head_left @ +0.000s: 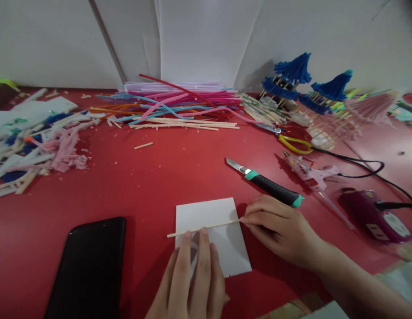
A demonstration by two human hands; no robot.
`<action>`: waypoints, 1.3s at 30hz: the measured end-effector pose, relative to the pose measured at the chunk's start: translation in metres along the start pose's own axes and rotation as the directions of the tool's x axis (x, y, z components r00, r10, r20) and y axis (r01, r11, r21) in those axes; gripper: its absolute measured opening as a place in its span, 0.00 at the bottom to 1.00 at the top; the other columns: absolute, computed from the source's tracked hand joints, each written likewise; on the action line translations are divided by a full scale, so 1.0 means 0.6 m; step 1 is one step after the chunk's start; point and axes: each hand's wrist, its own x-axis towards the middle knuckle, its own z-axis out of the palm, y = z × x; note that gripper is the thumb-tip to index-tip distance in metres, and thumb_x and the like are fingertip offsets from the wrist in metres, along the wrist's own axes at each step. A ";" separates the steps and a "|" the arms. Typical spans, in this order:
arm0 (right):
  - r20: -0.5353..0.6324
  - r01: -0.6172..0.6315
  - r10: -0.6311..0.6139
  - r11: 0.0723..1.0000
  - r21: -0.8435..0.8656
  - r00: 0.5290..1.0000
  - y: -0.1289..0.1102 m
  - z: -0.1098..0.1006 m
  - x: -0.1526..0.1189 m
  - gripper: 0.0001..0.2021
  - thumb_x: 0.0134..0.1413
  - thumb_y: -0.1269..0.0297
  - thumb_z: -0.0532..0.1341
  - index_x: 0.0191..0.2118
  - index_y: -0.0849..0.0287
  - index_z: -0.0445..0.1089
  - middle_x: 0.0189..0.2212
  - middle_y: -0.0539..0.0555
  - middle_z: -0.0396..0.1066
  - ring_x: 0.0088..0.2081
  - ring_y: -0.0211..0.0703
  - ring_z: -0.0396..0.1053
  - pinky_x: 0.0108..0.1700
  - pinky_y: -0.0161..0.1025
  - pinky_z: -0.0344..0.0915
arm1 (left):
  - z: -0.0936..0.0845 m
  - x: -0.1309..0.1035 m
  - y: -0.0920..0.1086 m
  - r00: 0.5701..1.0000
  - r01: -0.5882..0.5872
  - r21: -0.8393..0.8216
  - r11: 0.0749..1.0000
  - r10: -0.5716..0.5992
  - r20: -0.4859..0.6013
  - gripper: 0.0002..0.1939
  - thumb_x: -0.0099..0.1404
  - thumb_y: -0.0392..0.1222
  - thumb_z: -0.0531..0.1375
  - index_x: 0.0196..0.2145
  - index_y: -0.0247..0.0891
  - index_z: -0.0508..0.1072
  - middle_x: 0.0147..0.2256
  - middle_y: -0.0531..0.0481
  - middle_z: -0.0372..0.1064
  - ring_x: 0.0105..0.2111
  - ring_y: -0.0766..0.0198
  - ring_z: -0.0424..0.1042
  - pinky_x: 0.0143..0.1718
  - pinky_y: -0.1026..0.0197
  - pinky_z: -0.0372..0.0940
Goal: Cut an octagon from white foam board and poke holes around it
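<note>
A thin wooden stick (222, 224) lies slantwise across a white square card (225, 252) on the red table. My left hand (195, 274) rests over the card with its fingers stretched out, fingertips touching the stick near its middle. At the card's right edge, my right hand (279, 226) pinches the stick's right end between thumb and fingers. The stick's left end sticks out past the card's left edge. Just beyond my right hand lies a utility knife (272, 186) with a black and green handle, its blade pointing to the upper left.
A black phone (89, 266) lies at left. Scraps (59, 150) are heaped far left; colored pipe cleaners (182, 99) lie along the back. Blue umbrella-like models (292, 71), yellow-handled scissors (295, 144), a pink glue gun (310, 173) and a purple device (375, 217) are at right.
</note>
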 end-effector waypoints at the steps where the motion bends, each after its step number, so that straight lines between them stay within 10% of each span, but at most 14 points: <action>1: 0.003 -0.002 0.002 1.000 0.000 1.000 0.000 0.000 0.000 0.10 0.58 0.80 0.58 0.38 0.60 0.72 0.32 0.55 0.73 0.36 0.42 0.70 0.38 0.39 0.69 | -0.001 0.000 -0.002 1.000 -0.011 0.001 1.000 0.011 0.010 0.20 0.72 0.45 0.52 0.51 0.25 0.69 0.53 0.32 0.69 0.51 0.41 0.71 0.47 0.48 0.67; 39: -0.033 0.009 -0.010 1.000 -0.027 0.999 -0.002 0.000 0.001 0.10 0.58 0.78 0.58 0.38 0.58 0.74 0.31 0.54 0.74 0.34 0.42 0.72 0.36 0.40 0.71 | -0.011 0.009 -0.012 0.989 -0.135 0.023 0.991 0.133 0.059 0.20 0.72 0.44 0.51 0.50 0.22 0.69 0.50 0.28 0.72 0.49 0.43 0.73 0.47 0.50 0.68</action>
